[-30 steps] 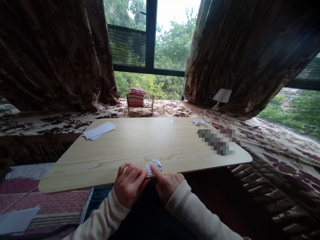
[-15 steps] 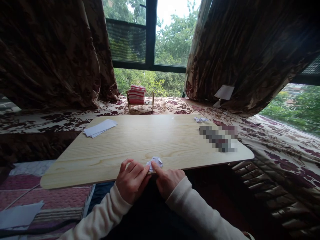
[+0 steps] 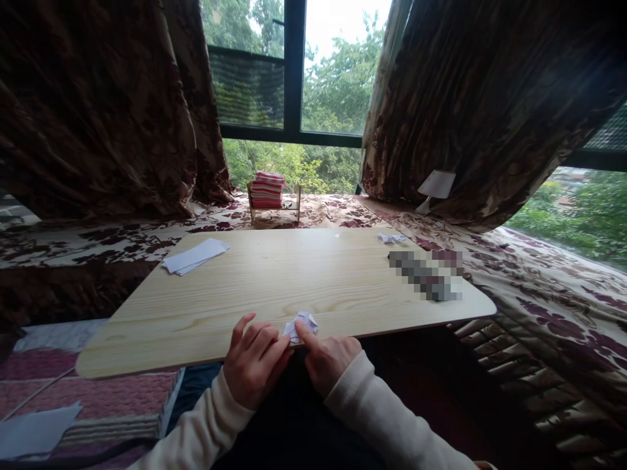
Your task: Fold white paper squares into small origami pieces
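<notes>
While a pale wood-grain tabletop (image 3: 220,297) spans the middle of the frame, its principal item lies at lower centre, by the near edge: one folded white paper (image 3: 310,320), small, creased, many-angled; left hand (image 3: 255,362), fingertips at the paper's lower left edge, fingers bent close together, thumb mostly hidden, so whether it pinches cannot be told; right hand (image 3: 334,362), forefinger extended and laid on top of the paper, other fingers curled under, any grip by the thumb likewise not visible; handling, by judgement: very light, crisp along the folds, soft between them, apt to slide on the smooth board and to crush under a hard squeeze, best held by its layered edges or flat under one fingertip; also present: white paper strips (image 3: 196,256) at centre left, small folded papers (image 3: 392,239) right of centre beyond the hands, a pixelated patch (image 3: 425,277) below those, contents unreadable
</notes>
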Demonstrator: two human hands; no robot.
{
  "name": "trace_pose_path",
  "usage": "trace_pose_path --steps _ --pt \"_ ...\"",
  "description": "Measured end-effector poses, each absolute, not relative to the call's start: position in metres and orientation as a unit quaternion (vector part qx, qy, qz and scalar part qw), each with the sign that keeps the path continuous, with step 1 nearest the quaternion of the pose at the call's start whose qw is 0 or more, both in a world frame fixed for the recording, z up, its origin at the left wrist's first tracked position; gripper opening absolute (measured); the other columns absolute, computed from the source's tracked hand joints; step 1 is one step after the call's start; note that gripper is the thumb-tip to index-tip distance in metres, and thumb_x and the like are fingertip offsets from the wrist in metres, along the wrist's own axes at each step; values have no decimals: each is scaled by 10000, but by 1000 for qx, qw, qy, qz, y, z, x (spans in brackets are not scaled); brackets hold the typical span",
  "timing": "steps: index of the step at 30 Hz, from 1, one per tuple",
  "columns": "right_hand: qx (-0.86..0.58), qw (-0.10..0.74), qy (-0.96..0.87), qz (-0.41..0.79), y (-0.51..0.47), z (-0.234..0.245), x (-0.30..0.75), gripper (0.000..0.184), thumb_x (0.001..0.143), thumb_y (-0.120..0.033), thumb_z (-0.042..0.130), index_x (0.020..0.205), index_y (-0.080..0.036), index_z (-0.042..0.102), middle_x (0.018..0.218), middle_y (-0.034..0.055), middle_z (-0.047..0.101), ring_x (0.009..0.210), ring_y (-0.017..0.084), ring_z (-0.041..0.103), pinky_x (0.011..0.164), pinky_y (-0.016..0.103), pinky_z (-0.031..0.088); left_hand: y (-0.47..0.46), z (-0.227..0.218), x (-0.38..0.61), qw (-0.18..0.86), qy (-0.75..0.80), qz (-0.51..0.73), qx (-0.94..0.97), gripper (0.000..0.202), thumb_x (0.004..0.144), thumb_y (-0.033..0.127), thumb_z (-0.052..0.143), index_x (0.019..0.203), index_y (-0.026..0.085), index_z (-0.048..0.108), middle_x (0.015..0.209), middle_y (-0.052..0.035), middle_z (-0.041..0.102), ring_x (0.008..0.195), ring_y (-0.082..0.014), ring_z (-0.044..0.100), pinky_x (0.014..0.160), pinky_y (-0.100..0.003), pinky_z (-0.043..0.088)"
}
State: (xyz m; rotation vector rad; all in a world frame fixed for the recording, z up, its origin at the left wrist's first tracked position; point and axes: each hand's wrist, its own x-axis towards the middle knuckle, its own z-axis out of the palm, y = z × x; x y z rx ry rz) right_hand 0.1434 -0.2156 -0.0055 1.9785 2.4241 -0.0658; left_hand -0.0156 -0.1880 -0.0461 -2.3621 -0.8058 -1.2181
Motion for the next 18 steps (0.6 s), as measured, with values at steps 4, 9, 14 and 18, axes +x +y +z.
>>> trace_pose_path --steps 4,9,14,18 --pt "610 -14 792 -9 -217 -5 145 588 729 -204 437 1313 -231 374 748 84 704 645 243 663 509 279 450 -188 -45 -15 164 -298 -426 -839 137 727 145 610 860 178 607 853 -49 645 872 -191 563 926 -483 348" --pt "601 -11 799 -2 -228 -4 142 563 734 -211 456 1290 -282 398 710 57 703 597 230 658 493 262 420 -188 -43 -14 151 -303 -424 -840 106 745 147 586 839 193 604 838 -18 665 855 -174 580 935 -462 331" --pt "617 -3 787 3 -232 1 137 517 747 -244 469 1262 -278 442 694 79 697 623 231 660 515 255 420 -189 -44 -14 149 -305 -422 -840 95 741 149 586 823 195 600 831 -16 669 844 -177 581 919 -450 334" --pt "636 10 772 -8 -228 3 140 517 750 -241 454 1263 -303 436 756 72 706 672 238 664 545 271 443 -190 -44 -14 146 -305 -416 -844 95 747 155 577 828 200 599 840 -18 669 834 -179 582 913 -451 328"
